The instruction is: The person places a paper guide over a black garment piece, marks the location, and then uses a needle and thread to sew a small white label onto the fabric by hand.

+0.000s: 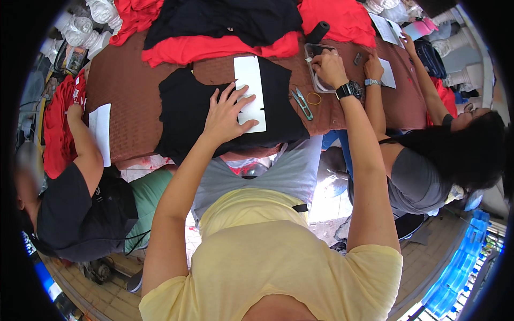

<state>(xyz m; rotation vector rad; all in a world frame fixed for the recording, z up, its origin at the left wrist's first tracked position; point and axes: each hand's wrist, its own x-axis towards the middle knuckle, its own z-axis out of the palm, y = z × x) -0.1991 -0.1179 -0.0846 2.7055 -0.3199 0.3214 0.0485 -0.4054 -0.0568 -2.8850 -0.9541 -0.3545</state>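
Note:
My left hand [226,119] lies with its fingers spread on a white card strip [248,72] with small dark marks along its edge. Beneath the card, a cut black fabric piece [182,109] is laid out over the table's near edge. My right hand [330,69], with a dark watch on the wrist, reaches into a clear plastic box [308,68]. Its fingers are curled together there, and whatever they pinch is hidden. Just left of that forearm are blue-handled thread snips [302,104] and a yellow rubber band [314,93].
Black cloth [214,21] and red cloth [337,21] are heaped across the brown-covered table [128,107]. A black roll [318,32] stands behind the box. People sit close on both sides; the right one's hands [373,68] are near a white sheet [387,74]. Another white sheet [100,134] is left.

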